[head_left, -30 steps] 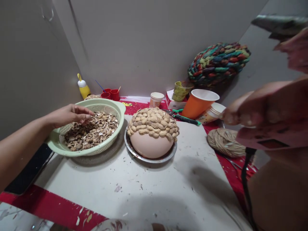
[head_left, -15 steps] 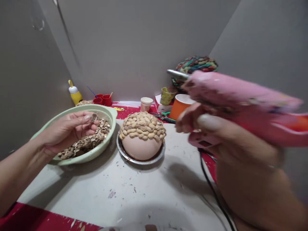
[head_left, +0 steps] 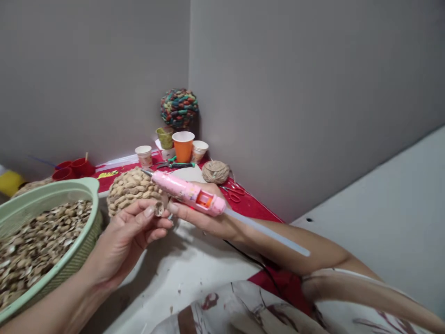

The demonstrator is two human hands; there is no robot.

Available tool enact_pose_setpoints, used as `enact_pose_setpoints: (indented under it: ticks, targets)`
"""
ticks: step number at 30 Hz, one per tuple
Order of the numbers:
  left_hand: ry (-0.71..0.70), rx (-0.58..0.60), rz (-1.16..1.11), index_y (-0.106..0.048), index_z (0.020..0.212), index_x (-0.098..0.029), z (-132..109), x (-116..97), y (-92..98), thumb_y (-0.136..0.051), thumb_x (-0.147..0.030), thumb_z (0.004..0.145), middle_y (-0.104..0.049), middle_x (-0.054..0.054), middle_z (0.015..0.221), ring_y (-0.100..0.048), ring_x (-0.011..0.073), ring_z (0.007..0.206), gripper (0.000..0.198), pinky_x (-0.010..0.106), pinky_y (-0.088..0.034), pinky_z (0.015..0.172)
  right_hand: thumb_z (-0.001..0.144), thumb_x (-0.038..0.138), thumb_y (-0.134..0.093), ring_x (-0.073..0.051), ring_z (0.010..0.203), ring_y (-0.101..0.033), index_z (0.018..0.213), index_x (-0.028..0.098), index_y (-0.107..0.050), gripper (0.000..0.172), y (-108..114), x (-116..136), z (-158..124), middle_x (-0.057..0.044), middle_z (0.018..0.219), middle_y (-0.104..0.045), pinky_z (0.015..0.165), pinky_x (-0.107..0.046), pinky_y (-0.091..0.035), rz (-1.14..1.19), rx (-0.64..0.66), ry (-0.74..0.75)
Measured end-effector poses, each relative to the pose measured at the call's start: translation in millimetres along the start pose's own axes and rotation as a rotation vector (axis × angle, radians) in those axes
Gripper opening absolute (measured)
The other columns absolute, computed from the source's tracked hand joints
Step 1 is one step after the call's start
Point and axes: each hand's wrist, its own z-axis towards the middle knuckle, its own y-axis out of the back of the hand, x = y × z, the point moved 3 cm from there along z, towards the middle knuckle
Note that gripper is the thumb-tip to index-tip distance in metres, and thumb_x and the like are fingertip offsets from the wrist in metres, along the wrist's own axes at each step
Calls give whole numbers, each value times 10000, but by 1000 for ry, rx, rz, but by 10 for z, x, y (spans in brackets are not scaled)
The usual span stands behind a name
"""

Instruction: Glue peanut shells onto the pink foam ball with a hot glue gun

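Pink plastic glue gun [head_left: 189, 193] with a clear glue stick lies clasped in the right hand [head_left: 205, 218], nozzle pointing far-left. The left hand [head_left: 125, 239] pinches a small peanut shell piece [head_left: 159, 208], partly hidden by fingertips. The pale green colander of shells [head_left: 41, 222] is cut off at left. The peanut-covered dome [head_left: 132, 190] sits behind the hands, its base hidden.

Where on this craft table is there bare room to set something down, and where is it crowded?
Free: the white board in front of the peanut-covered dome, between the green colander and the right forearm. Crowded: the far corner, with paper cups, pliers, twine ball and scissors close together.
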Motion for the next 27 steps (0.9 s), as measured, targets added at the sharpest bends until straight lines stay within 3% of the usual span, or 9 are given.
enact_pose_setpoints:
  ticks: [2, 6, 14, 21, 27]
  targets:
    - [-15, 22, 40, -776, 828, -181, 58, 78, -75, -943, -306, 618, -771, 38, 765, -739, 139, 685, 296, 156, -611, 620, 863, 408, -700, -121, 714, -518, 836, 147, -600, 281, 49, -52, -83, -14, 797, -570, 641, -255, -458, 5, -46, 23]
    - [-66, 39, 109, -759, 796, -190, 97, 209, -143, -936, -347, 626, -767, 18, 749, -734, 133, 660, 292, 173, -604, 612, 882, 352, -689, -88, 663, -463, 797, 146, -562, 256, 83, -188, -182, 11, 753, -528, 599, -222, -409, 24, -49, 1]
    - [-159, 1, 288, -783, 846, -214, 81, 378, 52, -906, -312, 688, -766, 7, 757, -697, 100, 692, 223, 169, -570, 688, 885, 311, -660, -85, 665, -488, 812, 134, -587, 205, 94, -287, -250, 6, 752, -549, 592, -189, -417, -84, 19, 21]
    - [-153, -23, 247, -779, 831, -227, 26, 412, 20, -933, -279, 636, -737, 3, 736, -660, 108, 678, 254, 186, -554, 654, 874, 309, -682, -80, 632, -472, 779, 144, -570, 220, 75, -290, -286, 12, 717, -531, 573, -188, -406, -79, 57, 39]
    - [-109, -12, 204, -770, 827, -224, 18, 378, 8, -947, -286, 609, -750, -1, 730, -678, 103, 678, 288, 178, -562, 686, 872, 370, -687, -112, 698, -546, 894, 126, -660, 246, 86, -283, -292, -16, 774, -600, 630, -224, -463, 35, 42, -125]
